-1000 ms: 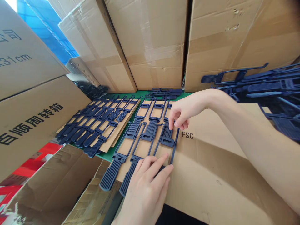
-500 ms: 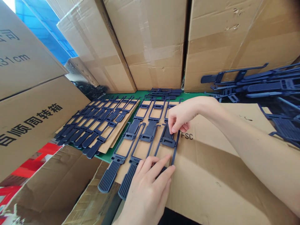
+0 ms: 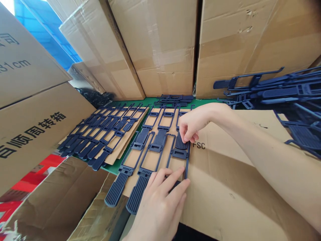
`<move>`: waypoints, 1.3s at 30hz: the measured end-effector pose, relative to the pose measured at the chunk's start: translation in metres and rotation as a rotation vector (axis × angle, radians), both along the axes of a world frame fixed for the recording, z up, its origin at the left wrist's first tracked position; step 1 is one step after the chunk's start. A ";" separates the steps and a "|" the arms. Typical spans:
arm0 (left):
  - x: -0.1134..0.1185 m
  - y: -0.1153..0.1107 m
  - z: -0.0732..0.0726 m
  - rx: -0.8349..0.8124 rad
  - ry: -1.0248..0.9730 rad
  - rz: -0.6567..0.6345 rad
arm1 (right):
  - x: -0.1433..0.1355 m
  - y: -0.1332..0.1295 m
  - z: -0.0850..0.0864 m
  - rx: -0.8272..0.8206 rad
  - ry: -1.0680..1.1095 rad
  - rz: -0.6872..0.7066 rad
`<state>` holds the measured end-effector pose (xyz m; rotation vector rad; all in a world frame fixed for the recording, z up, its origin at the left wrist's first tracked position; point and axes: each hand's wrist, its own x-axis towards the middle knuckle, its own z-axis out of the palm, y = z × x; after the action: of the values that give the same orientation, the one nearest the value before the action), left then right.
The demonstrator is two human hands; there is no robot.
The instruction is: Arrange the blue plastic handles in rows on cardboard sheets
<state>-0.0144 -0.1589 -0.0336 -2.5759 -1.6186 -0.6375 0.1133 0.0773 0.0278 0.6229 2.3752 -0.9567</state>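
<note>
Dark blue plastic bracket-like pieces with ribbed paddle ends and open rectangular frames lie in rows on a cardboard sheet (image 3: 213, 190). My left hand (image 3: 163, 201) rests over the near part of the third bracket (image 3: 179, 153), fingers spread, two fingertips by its right rail. Its paddle end is hidden beneath that hand. My right hand (image 3: 190, 127) is closed with its fingertips down at the upper end of this bracket, where the paddle of a farther bracket overlaps it; what is pinched is hidden. Just left lies the neighbouring bracket (image 3: 155, 147), flat on the cardboard.
Another cardboard sheet (image 3: 120, 147) at left carries several overlapping brackets. A loose pile of brackets (image 3: 281, 88) lies at right. Tall cartons (image 3: 160, 43) stand behind the green tabletop (image 3: 117, 166). An open carton (image 3: 60, 197) sits at lower left.
The third bracket has shifted slightly right and straightened beside the others. My left hand has moved a little right with it; my right hand stays almost in place.
</note>
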 end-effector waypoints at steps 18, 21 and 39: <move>0.003 0.004 -0.004 -0.022 -0.043 0.049 | -0.003 -0.010 0.005 0.093 0.057 0.042; 0.002 0.005 -0.006 -0.025 -0.044 0.059 | -0.003 -0.010 0.006 0.097 0.060 0.042; -0.007 0.002 0.001 0.036 -0.133 0.009 | 0.053 0.023 0.035 0.492 0.317 -0.324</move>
<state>-0.0212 -0.1567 -0.0324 -2.5490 -1.6380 -0.8461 0.1661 0.1006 0.0630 1.1409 2.8833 -0.6220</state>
